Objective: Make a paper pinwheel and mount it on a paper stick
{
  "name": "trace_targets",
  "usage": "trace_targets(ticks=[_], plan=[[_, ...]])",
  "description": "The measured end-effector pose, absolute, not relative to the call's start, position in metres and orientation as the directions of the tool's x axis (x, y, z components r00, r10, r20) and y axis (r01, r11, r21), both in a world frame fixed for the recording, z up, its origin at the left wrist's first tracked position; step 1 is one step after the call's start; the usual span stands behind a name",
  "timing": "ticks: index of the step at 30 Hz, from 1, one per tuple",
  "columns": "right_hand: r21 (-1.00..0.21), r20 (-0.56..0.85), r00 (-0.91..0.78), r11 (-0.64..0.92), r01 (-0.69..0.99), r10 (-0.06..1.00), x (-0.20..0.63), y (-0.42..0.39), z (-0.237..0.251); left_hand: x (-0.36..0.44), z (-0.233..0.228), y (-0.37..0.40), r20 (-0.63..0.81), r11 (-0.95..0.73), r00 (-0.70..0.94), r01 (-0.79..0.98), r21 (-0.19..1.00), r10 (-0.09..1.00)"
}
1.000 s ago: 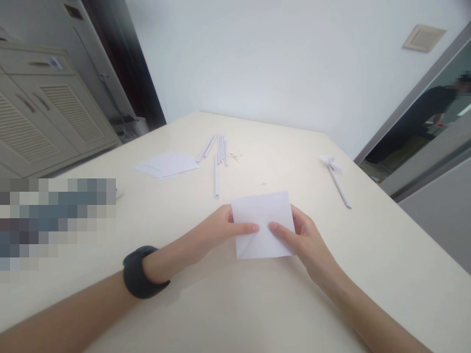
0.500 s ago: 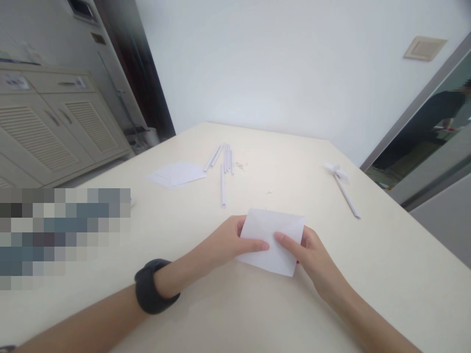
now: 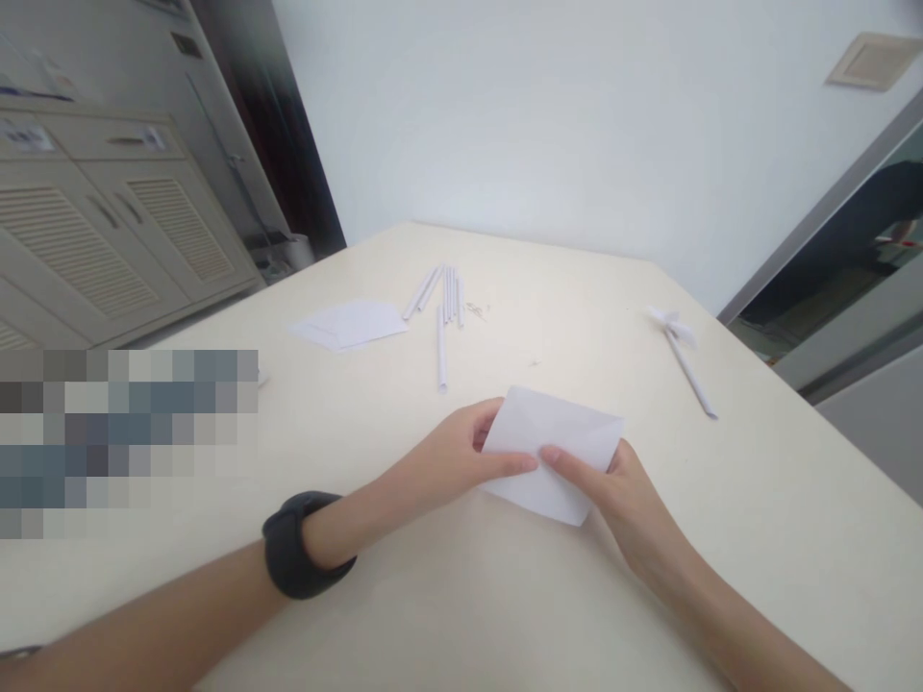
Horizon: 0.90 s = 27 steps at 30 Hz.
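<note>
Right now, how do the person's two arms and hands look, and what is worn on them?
Both forearms are bare: no sleeves and no gloves show. The left hand has a thick, matte black wristband round the wrist, smooth and with no markings that can be read. The right hand and its wrist carry nothing: no band, no watch. No ring shows on the fingers that are in view. Fingernails look short and unpainted.

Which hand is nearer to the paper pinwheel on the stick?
The right hand. The paper pinwheel lies beyond it to the right; the left hand is farther, across the folded paper both hold.
</note>
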State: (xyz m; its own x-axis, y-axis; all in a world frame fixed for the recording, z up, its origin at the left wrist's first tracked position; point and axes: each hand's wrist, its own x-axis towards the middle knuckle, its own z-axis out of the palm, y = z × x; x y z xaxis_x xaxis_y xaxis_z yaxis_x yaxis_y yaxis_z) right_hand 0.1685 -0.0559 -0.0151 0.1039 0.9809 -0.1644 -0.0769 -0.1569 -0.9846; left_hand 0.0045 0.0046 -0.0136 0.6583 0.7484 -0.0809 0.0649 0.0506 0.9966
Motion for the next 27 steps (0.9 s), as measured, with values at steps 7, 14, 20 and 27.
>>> trace_targets(ticks=[7, 14, 20, 27], plan=[[-0.982, -0.154, 0.199, -0.128, -0.138, 0.968, 0.175, -0.054, -0.013, 0.005, -0.010, 0.005, -0.106, 0.072, 0.645, 0.079, 0.994, 0.757], [-0.976, -0.179, 0.179, -0.152, -0.155, 0.967, 0.175, -0.055, -0.011, 0.004, -0.011, 0.007, -0.103, 0.054, 0.621, 0.097, 0.994, 0.777], [-0.984, -0.155, 0.141, -0.139, -0.114, 0.978, 0.180, -0.055, -0.016, 0.003, -0.012, 0.009, -0.088, 0.012, 0.604, 0.128, 0.992, 0.792], [-0.985, -0.155, 0.126, -0.144, -0.090, 0.980, 0.185, -0.053, -0.020, 0.001, -0.003, 0.010, -0.140, 0.024, 0.598, 0.197, 0.980, 0.789]])
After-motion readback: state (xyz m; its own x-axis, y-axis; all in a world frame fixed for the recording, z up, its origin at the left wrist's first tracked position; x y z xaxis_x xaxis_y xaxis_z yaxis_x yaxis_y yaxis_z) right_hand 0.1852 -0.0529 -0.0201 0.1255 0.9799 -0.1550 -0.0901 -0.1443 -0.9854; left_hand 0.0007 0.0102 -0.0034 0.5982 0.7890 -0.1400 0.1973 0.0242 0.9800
